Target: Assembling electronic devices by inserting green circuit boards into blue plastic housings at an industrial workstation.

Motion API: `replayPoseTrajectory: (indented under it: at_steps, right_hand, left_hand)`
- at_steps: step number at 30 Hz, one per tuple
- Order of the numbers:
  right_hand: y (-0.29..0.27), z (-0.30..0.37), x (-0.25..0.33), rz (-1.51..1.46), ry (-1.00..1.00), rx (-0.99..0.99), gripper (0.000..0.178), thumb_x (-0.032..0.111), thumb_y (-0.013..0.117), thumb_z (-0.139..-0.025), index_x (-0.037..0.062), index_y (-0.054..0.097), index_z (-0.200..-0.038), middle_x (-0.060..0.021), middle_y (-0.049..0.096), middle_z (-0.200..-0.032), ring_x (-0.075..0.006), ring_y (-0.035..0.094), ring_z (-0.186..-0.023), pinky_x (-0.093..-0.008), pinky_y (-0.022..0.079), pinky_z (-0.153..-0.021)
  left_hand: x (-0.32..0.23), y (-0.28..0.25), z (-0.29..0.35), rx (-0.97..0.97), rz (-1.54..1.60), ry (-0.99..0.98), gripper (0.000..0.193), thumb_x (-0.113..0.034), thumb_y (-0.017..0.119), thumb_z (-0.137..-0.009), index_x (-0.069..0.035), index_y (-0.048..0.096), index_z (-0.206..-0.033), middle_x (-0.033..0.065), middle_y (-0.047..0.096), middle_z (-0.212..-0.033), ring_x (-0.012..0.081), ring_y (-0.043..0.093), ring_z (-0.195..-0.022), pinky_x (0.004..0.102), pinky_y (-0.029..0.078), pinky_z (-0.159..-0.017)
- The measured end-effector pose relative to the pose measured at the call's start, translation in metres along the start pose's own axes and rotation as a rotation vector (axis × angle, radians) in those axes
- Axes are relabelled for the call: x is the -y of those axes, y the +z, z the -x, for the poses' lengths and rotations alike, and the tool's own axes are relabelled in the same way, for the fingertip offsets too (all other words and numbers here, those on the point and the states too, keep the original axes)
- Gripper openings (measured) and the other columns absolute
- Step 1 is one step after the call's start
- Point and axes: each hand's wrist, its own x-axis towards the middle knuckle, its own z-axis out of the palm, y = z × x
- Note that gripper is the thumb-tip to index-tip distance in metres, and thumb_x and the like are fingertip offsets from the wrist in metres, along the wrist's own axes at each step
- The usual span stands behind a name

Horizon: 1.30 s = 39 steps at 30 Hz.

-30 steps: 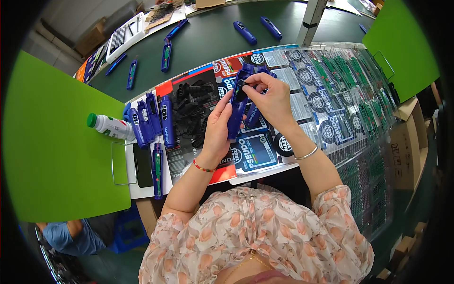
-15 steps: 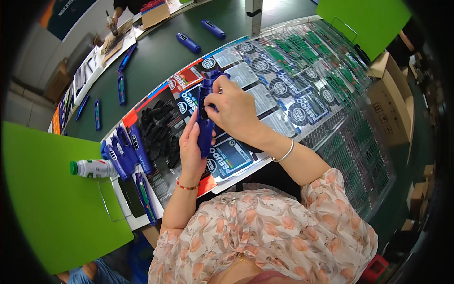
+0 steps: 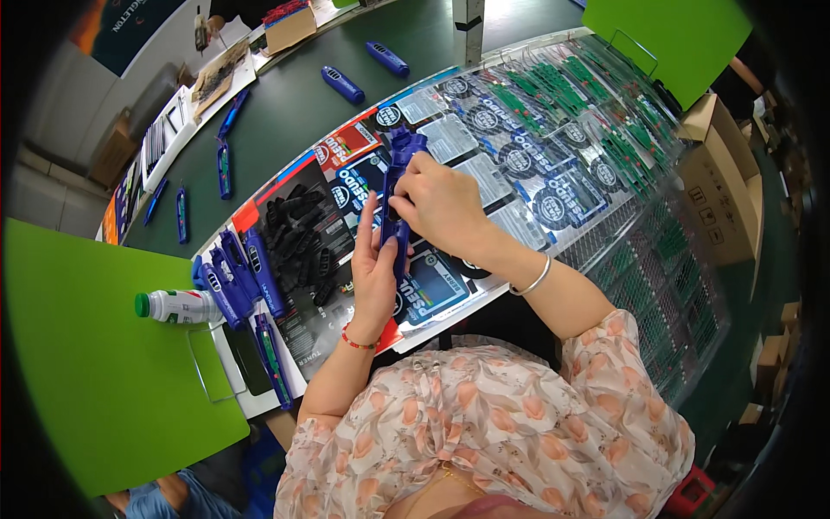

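Observation:
A blue plastic device shell (image 3: 394, 227) stands tilted lengthwise between my hands above the printed sheets. My left hand (image 3: 375, 275) is wrapped round its lower part, the thumb along its side. My right hand (image 3: 443, 206) is closed over the upper part, with fingertips pressed into the shell's hollow; whatever small piece they may pinch is hidden. A heap of small black plastic parts (image 3: 294, 233) lies to the left of my left hand. Further left, several blue shells (image 3: 226, 292) are piled together, and one opened shell with a green circuit board (image 3: 272, 362) rests below them.
Green circuit boards (image 3: 553, 91) lie in rows on clear plastic trays at the right, beside an open cardboard box (image 3: 722, 190). A white bottle with a green cap (image 3: 177, 306) lies at the left. More blue devices (image 3: 342, 85) are spread over the far dark green table.
The shell and both hands have shifted slightly right in the picture, and the shell is turned a little. At the far left, another person's hand has moved partly out of sight.

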Motion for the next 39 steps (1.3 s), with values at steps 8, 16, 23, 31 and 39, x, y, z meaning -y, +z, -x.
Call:
replayPoseTrajectory:
  at_steps: [8, 16, 23, 31, 39]
  right_hand:
    - [-0.026, -0.091, -0.17, 0.317, 0.304, -0.237, 0.021, 0.027, 0.065, -0.087, 0.0086, 0.072, -0.093, -0.0139, 0.071, -0.092, -0.0319, 0.069, -0.084, -0.0405, 0.055, -0.073]
    - [-0.023, -0.111, -0.227, 0.468, 0.693, 0.206, 0.033, 0.024, 0.069, -0.081, 0.0141, 0.068, -0.112, -0.0146, 0.067, -0.119, -0.0328, 0.064, -0.112, -0.0447, 0.053, -0.091]
    - [-0.034, -0.102, -0.222, 0.433, 0.678, 0.069, 0.033, 0.034, 0.071, -0.083, 0.0133, 0.07, -0.108, -0.0142, 0.069, -0.114, -0.0321, 0.067, -0.105, -0.0441, 0.054, -0.088]
    - [-0.061, -0.074, -0.078, -0.252, 0.165, 0.042, 0.039, 0.036, 0.078, -0.078, 0.003, 0.07, -0.096, -0.0142, 0.068, -0.088, -0.0257, 0.065, -0.07, -0.0361, 0.048, -0.062]
    - [-0.033, -0.024, -0.012, -0.356, 0.082, 0.205, 0.038, 0.025, 0.083, -0.068, -0.0027, 0.065, -0.087, -0.0173, 0.065, -0.075, -0.0316, 0.064, -0.068, -0.0383, 0.049, -0.064]
  left_hand:
    - [-0.003, -0.005, -0.004, 0.035, 0.132, -0.045, 0.061, -0.007, 0.048, -0.097, -0.012, 0.024, -0.153, 0.0198, 0.058, -0.127, 0.0087, 0.057, -0.079, 0.0217, 0.048, -0.062]
    - [-0.003, -0.012, -0.006, -0.012, 0.28, -0.121, 0.047, -0.011, 0.045, -0.101, -0.004, 0.036, -0.147, 0.018, 0.06, -0.123, 0.0115, 0.058, -0.077, 0.0234, 0.048, -0.062]
    - [-0.005, -0.018, -0.005, 0.158, 0.193, -0.087, 0.053, -0.003, 0.051, -0.097, -0.006, 0.032, -0.146, 0.0178, 0.056, -0.125, 0.0182, 0.065, -0.087, 0.0263, 0.052, -0.07]
    - [-0.013, -0.019, -0.004, 0.202, 0.035, -0.083, 0.066, 0.002, 0.051, -0.096, -0.009, 0.021, -0.154, 0.0142, 0.057, -0.12, 0.0153, 0.064, -0.08, 0.0259, 0.052, -0.069]
    - [-0.013, -0.005, -0.001, 0.056, -0.136, -0.039, 0.047, -0.008, 0.054, -0.099, -0.006, 0.042, -0.145, 0.0047, 0.063, -0.094, 0.0071, 0.059, -0.062, 0.0209, 0.049, -0.055]
